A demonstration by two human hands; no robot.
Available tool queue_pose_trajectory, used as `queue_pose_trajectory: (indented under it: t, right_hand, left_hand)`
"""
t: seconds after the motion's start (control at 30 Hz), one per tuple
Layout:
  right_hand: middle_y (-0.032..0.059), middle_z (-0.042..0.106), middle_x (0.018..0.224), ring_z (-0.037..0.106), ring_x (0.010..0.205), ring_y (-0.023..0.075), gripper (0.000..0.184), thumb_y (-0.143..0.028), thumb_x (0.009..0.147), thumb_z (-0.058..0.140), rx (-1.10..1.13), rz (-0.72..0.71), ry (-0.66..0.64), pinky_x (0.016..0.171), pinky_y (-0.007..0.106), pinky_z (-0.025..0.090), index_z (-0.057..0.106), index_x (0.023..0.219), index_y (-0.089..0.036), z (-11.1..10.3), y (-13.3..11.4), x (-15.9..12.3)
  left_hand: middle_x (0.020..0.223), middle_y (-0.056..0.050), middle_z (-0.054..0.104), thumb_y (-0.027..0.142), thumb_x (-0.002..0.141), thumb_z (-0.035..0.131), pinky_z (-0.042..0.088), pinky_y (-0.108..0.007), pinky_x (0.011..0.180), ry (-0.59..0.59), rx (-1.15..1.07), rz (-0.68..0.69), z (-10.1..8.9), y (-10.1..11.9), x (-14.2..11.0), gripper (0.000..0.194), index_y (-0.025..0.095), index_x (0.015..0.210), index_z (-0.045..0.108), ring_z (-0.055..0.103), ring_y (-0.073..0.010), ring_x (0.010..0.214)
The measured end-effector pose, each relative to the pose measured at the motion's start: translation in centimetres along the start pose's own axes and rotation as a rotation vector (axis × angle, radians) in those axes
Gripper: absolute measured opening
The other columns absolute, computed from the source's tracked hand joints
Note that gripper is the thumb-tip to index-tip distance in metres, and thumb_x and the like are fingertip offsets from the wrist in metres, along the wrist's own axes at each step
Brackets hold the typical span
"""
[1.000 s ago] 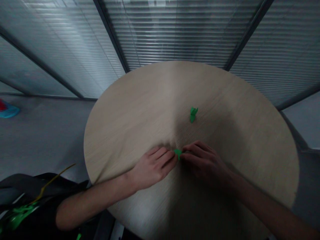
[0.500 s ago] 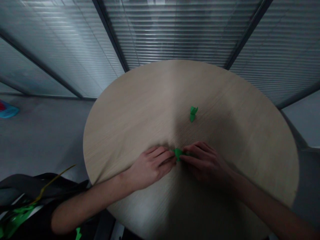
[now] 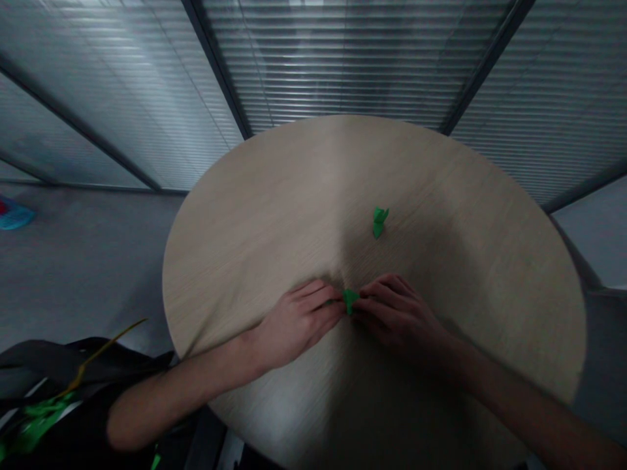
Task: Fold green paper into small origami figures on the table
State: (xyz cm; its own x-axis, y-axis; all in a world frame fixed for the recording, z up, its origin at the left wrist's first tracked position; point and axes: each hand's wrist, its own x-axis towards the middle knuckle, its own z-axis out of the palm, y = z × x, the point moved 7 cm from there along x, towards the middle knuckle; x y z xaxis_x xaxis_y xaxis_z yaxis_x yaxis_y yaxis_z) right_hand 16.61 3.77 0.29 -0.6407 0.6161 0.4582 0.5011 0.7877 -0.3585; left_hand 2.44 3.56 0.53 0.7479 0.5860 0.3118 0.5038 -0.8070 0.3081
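A small piece of folded green paper (image 3: pixel 349 300) is pinched between my two hands, low over the near middle of the table. My left hand (image 3: pixel 304 320) has its fingers closed on the left side of the paper. From the right, my right hand (image 3: pixel 399 310) grips the other side, thumb and fingertips pressed together. The fingers cover much of the paper, so its full shape is hidden. Farther off lies a second folded green paper piece (image 3: pixel 379 222), narrow at its middle, touched by neither hand.
The round wooden table (image 3: pixel 259 189) has its far edge close to glass panels with blinds (image 3: pixel 343 65). At the lower left is a dark bag or chair (image 3: pixel 93 356) with green material (image 3: pixel 44 418) and a yellow strip (image 3: pixel 105 346). A blue object (image 3: pixel 17 215) lies on the floor.
My fingers have shifted slightly around the green paper, and its visible part looks a little narrower. The other green piece rests where it was.
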Motion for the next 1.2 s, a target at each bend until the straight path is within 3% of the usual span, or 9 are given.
queue_pose_trajectory:
  t: [0.37, 0.7, 0.93, 1.2]
  right_hand:
    - [0.0055, 0.071, 0.088, 0.057, 0.084, 0.0214, 0.015, -0.016, 0.1, 0.054, -0.089, -0.032, -0.003, 0.082, 0.037, 0.046, 0.068, 0.1, -0.02, 0.4, -0.8, 0.1]
    - [0.0065, 0.068, 0.09, 0.057, 0.088, 0.023, 0.009, -0.021, 0.097, 0.06, -0.03, 0.267, -0.053, 0.086, 0.041, 0.043, 0.067, 0.093, -0.018, 1.1, 0.6, 0.0]
    - [0.0041, 0.067, 0.087, 0.059, 0.086, 0.0224, 0.006, -0.02, 0.092, 0.066, 0.07, 0.411, -0.079, 0.085, 0.042, 0.039, 0.064, 0.086, -0.019, 1.1, 1.2, 0.1]
    - [0.0033, 0.066, 0.085, 0.06, 0.087, 0.0227, 0.007, -0.019, 0.092, 0.066, 0.127, 0.463, -0.117, 0.086, 0.041, 0.037, 0.065, 0.084, -0.018, 1.4, 1.6, 0.2]
  left_hand:
    - [0.107, -0.009, 0.069, 0.02, 0.103, 0.05, 0.058, -0.036, 0.089, 0.024, 0.018, -0.009, 0.4, 0.2, 0.1, 0.019, 0.014, 0.103, 0.068, 0.064, -0.0202, 0.094]
    - [0.107, -0.009, 0.059, 0.022, 0.1, 0.053, 0.054, -0.041, 0.091, 0.015, -0.165, -0.271, 0.4, -0.9, 0.1, 0.012, 0.017, 0.097, 0.064, 0.057, -0.0236, 0.103]
    - [0.102, -0.008, 0.059, 0.023, 0.098, 0.057, 0.047, -0.043, 0.086, 0.013, -0.159, -0.337, 0.4, -1.3, 0.2, 0.009, 0.018, 0.096, 0.065, 0.055, -0.0248, 0.098]
    - [0.102, -0.007, 0.059, 0.022, 0.097, 0.058, 0.044, -0.042, 0.085, 0.003, -0.203, -0.356, 0.6, -1.6, 0.1, 0.007, 0.018, 0.095, 0.064, 0.055, -0.0247, 0.099]
